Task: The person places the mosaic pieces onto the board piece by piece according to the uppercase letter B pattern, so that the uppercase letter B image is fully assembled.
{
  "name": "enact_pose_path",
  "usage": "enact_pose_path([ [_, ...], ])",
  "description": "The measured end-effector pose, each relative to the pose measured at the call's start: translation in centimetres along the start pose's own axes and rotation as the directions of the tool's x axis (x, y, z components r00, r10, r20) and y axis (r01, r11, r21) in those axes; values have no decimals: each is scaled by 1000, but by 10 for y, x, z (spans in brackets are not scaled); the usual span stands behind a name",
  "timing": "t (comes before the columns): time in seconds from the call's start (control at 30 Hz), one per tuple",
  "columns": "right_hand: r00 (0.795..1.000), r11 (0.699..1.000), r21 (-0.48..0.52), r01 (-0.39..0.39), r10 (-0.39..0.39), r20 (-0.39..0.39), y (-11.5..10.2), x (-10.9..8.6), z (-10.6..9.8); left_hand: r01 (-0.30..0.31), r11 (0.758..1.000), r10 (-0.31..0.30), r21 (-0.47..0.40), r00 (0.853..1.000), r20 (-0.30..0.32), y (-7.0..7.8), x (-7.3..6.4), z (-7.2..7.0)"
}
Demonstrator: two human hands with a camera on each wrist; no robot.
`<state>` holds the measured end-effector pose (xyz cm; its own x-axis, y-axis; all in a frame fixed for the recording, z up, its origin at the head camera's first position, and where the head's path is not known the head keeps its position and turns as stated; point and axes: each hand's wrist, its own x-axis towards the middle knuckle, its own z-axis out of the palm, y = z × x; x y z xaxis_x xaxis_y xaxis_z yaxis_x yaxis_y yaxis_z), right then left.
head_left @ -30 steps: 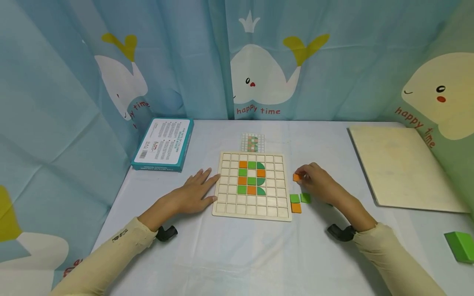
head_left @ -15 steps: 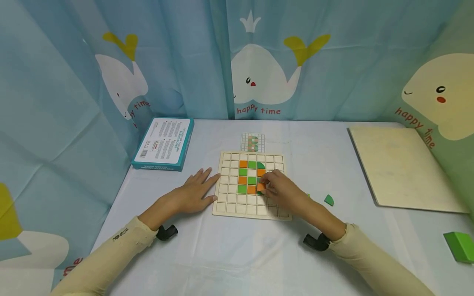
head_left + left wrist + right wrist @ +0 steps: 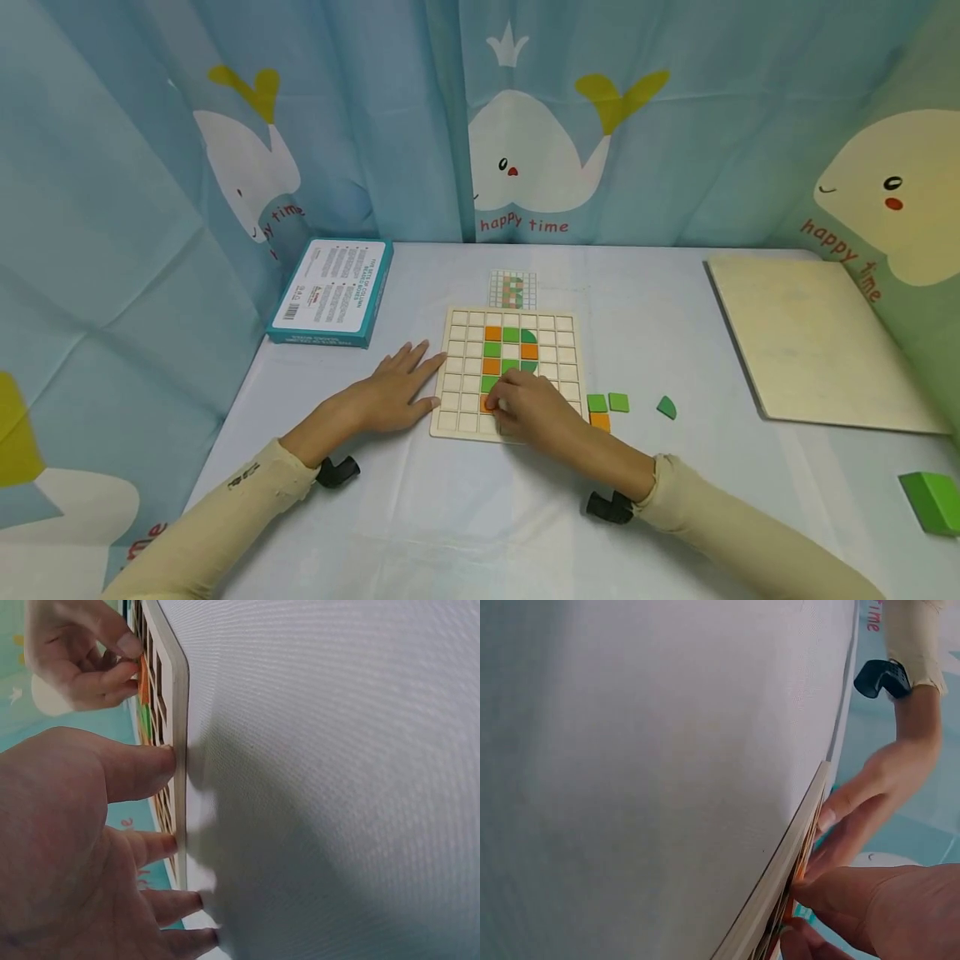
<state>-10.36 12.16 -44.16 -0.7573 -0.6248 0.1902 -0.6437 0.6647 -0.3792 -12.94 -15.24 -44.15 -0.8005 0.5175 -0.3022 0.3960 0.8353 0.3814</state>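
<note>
A wooden grid board lies mid-table, with orange and green squares and green quarter-round pieces set in its cells. My right hand is over the lower part of the board. Its thumb and fingers pinch an orange square tile at a cell just below the green square in the leftmost filled column. The left wrist view shows the same orange tile at the fingertips, against the board. With fingers spread, my left hand touches the board's left edge. My right hand hides several cells.
Right of the board lie two green squares, an orange square and a green quarter-round piece. A printed pattern card lies behind it. A teal box stands left, a pale panel right, a green block far right.
My right hand has carried an orange square from the table right of the board, leftward over the board, down to a cell in the leftmost filled column. The left hand stays put.
</note>
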Motion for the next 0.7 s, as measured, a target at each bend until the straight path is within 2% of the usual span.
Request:
enact_pose_path([
  [0.13,1000,1000,12,12,-12,-1,1,-2,-1,6,1000,-6,4,1000,3,-1,1,0],
  [0.23,1000,999,41,-10,9,23,3,-7,-5,11,1000,-11,10,1000,3,-1,2,1],
  [0.37,996,997,59,-54,50,67,13,-16,-18,14,1000,-14,13,1000,5,0,2,0],
  [0.5,991,993,55,-104,99,88,31,-34,-37,10,1000,-10,9,1000,3,0,1,0],
  [0.6,976,981,31,-190,185,114,48,-50,-55,9,1000,-9,3,1000,1,1,1,1],
  [0.7,938,948,3,-317,313,147,62,-66,-72,9,1000,-9,-3,1000,-1,1,1,1],
])
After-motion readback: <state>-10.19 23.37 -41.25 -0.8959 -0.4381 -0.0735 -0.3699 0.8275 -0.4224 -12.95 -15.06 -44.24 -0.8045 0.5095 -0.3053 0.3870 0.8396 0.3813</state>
